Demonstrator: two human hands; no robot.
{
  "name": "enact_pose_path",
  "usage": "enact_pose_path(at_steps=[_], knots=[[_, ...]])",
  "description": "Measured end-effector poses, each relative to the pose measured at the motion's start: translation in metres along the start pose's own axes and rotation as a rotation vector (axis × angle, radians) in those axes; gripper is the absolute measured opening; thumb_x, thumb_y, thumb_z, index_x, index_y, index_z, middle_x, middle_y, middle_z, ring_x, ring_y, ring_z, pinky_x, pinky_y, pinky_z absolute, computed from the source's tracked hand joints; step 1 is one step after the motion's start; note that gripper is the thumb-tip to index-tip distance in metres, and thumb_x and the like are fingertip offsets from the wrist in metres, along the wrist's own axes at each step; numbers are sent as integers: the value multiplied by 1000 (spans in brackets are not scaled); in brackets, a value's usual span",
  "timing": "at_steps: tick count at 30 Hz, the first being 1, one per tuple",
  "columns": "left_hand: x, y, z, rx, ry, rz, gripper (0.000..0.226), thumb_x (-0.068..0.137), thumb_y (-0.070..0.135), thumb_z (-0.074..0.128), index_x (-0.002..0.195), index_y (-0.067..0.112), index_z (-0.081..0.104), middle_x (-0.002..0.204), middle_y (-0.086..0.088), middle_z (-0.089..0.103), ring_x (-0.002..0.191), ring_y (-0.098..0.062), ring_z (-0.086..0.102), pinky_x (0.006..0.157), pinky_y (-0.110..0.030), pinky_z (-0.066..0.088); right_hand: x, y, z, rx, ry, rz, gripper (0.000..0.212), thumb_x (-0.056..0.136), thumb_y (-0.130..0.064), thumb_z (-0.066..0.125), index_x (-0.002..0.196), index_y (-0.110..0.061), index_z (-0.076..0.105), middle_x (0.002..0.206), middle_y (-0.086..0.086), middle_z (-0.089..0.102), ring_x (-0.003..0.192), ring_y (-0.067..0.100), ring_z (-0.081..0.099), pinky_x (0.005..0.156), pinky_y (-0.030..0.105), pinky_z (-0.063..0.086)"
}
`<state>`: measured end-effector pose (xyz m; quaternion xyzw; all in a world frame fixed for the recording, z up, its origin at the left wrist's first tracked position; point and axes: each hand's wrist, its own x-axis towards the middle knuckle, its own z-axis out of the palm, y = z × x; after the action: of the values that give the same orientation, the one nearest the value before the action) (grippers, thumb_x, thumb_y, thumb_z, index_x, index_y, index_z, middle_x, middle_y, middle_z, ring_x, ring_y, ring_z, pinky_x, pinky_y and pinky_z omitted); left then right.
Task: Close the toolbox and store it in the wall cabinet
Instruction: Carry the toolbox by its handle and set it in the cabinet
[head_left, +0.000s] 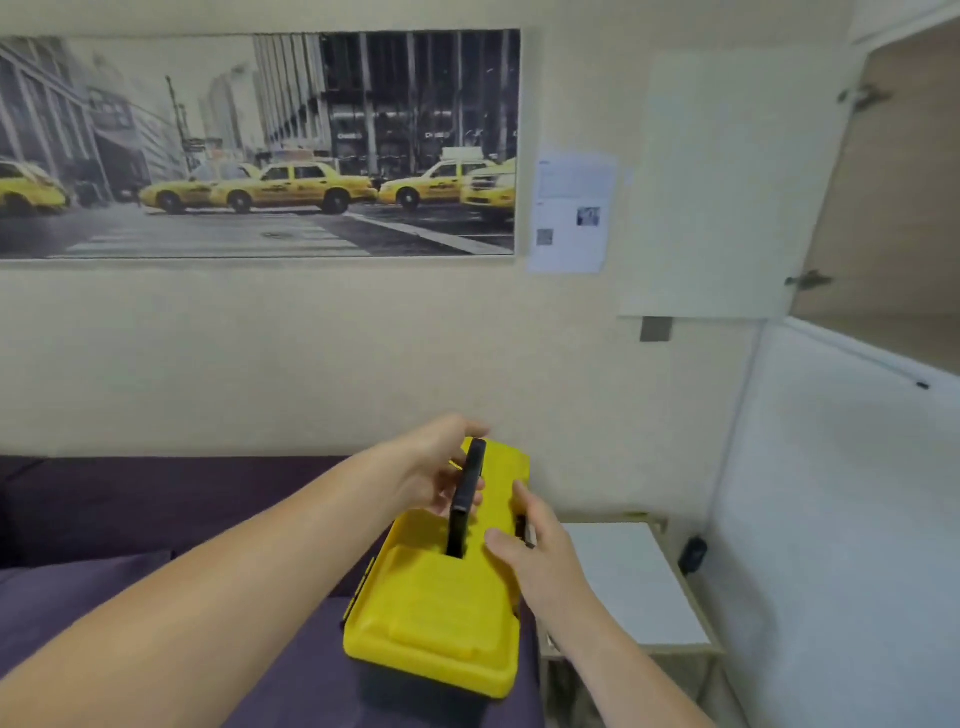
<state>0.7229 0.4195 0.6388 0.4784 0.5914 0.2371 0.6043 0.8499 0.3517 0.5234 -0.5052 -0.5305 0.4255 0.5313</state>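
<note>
Both hands on the shut yellow toolbox, lower centre of the frame.

The toolbox (436, 613) lies lid down on a purple sofa (130, 519); the left hand (441, 467) curls its fingers around the raised black handle (467, 493), its grip grasping it, while the right hand (524, 551) rests loosely on the lid's right edge, grip released. The wall cabinet (883, 197) stands open at upper right, above a white desk (639, 587).
</note>
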Motion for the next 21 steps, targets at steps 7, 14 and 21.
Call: enact_pose_path(at_steps=[7,14,21], knots=[[27,87,93,23,-185,143,55,86,40,55,130,9,46,82,-20,61,69,-31,61,64,-37,51,25,-39,-105,-236,210,-93,76,77,-31,67,144,-28,30,146,-3,33,130,13,35,109,38,33],[56,155,196,78,-259,241,48,86,35,54,126,10,43,82,-21,60,62,-29,59,60,-34,49,58,-56,-217,-402,345,-143,74,79,-40,67,144,-29,31,152,-2,28,136,18,30,111,46,31],[105,227,321,175,-249,330,28,85,17,55,108,1,55,76,-18,64,56,-26,58,60,-27,45,98,-59,-353,-329,414,-165,67,78,-45,67,138,-32,39,151,-5,30,135,15,31,111,44,32]])
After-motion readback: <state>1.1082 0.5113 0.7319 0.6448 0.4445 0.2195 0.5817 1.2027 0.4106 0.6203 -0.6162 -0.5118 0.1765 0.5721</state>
